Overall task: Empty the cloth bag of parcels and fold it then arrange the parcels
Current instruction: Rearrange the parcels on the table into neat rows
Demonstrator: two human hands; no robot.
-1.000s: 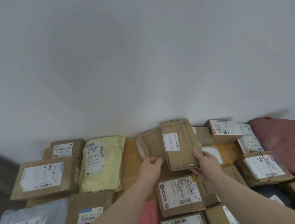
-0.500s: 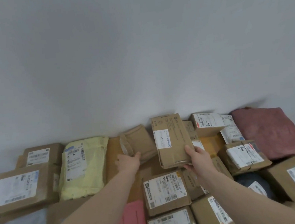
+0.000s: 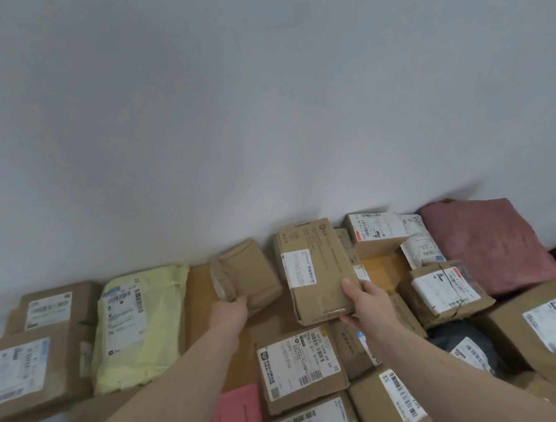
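A: While the right hand (image 3: 365,300) grips the near end of a tall brown box (image 3: 314,271), thumb on its top face and fingers curled under, what does the other one hold?

B: The left hand (image 3: 231,314) pinches the near edge of a small taped brown packet (image 3: 245,276), which lies by the wall (image 3: 261,95). Its fingers are curled onto that packet.

A: Where is the cloth bag?

B: Folded, dark red, at the far right against the wall — the folded cloth bag (image 3: 485,244) sits beyond the parcels.

A: Count them for me.

B: One yellow mailer (image 3: 139,325) at the left, with two brown labelled boxes beside it: a small one (image 3: 51,307) at the back and a large one (image 3: 19,371) in front. One pink envelope (image 3: 236,417) near the bottom edge. Right of it, two labelled boxes stacked toward the camera — the upper one (image 3: 298,365) and a lower one (image 3: 313,421).

A: And on the right?

B: One white-labelled box (image 3: 376,231) at the back, one tied box (image 3: 445,289) nearer, one dark bag parcel (image 3: 463,346), and one big carton (image 3: 548,329) at the edge. More lie between; I cannot count those exactly.
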